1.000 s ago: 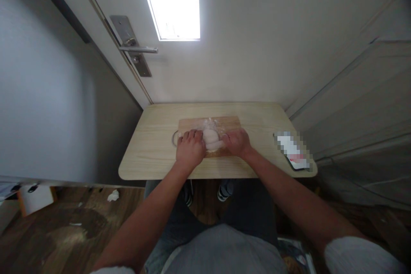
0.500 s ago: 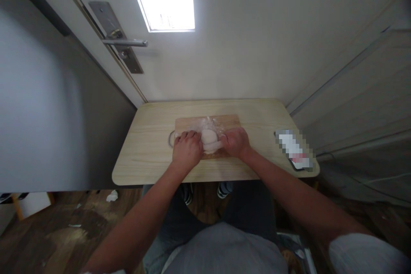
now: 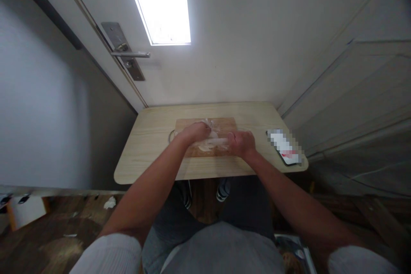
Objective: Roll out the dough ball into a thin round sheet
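A light wooden cutting board (image 3: 224, 125) lies on the table, with pale dough (image 3: 207, 147) spread on its middle. My left hand (image 3: 198, 132) reaches over the board, fingers curled down at a whitish lump of the dough beside crinkled clear plastic film (image 3: 215, 124). My right hand (image 3: 243, 143) is closed in a fist at the board's right edge. From that fist a pale rod, seemingly a rolling pin (image 3: 220, 141), points left across the dough; it is blurred. My left fingertips are partly hidden.
The small wooden table (image 3: 144, 154) stands against a white door with a metal handle (image 3: 131, 55). A phone-like object (image 3: 284, 147), partly pixelated, lies at the table's right end. A metal loop handle (image 3: 171, 136) sticks out from the board's left end.
My left hand has moved from the dough's left side up and over toward its far side, its fingers now turned inward. My right hand has shifted slightly right with the rod. The view has tilted slightly.
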`<state>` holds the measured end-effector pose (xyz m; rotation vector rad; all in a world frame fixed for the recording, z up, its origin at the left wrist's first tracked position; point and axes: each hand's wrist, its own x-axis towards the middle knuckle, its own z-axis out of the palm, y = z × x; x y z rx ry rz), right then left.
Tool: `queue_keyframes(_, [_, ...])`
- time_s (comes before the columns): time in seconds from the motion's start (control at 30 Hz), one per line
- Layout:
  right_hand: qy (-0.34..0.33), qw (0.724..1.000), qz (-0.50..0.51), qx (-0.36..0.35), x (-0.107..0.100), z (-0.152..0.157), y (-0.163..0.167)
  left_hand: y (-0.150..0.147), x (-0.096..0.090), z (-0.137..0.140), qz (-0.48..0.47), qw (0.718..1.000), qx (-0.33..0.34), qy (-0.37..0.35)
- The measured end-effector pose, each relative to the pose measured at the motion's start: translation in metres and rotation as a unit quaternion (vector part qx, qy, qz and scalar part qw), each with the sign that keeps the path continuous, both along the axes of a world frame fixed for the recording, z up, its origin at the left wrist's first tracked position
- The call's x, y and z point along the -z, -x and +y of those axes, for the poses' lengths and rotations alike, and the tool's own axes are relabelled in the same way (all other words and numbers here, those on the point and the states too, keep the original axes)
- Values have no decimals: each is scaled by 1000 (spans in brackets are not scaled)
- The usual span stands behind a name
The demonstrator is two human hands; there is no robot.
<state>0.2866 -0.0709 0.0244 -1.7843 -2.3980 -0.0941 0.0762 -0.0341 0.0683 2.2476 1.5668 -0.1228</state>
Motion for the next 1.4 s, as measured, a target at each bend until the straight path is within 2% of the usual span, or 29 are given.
queue_keyframes(0.1, [-3, 999, 23, 24, 0, -1, 8, 2, -1, -4, -14, 1000, -14, -8])
queue_keyframes(0.2, [3, 1000, 28, 13, 0, 3, 19, 9, 0, -13, -32, 998, -47, -29])
queue_keyframes(0.37, [-2, 1000, 24, -15, 4, 6, 30, 13, 19, -32, 7, 987, -109, -115])
queue_keyframes(0.5, [-24, 999, 38, -25, 9, -2, 29, 9, 36, -49, 19, 974, -108, -197])
queue_keyframes(0.63, [-42, 998, 49, -25, 13, -9, 29, 6, 39, -59, 17, 966, -105, -234])
queue_keyframes(1.27, [-55, 997, 47, -11, 22, -39, 25, 0, 40, -76, -10, 959, -99, -267])
queue_keyframes(1.4, [-51, 997, 52, -4, 20, -39, 25, 3, 39, -83, -57, 957, -101, -265])
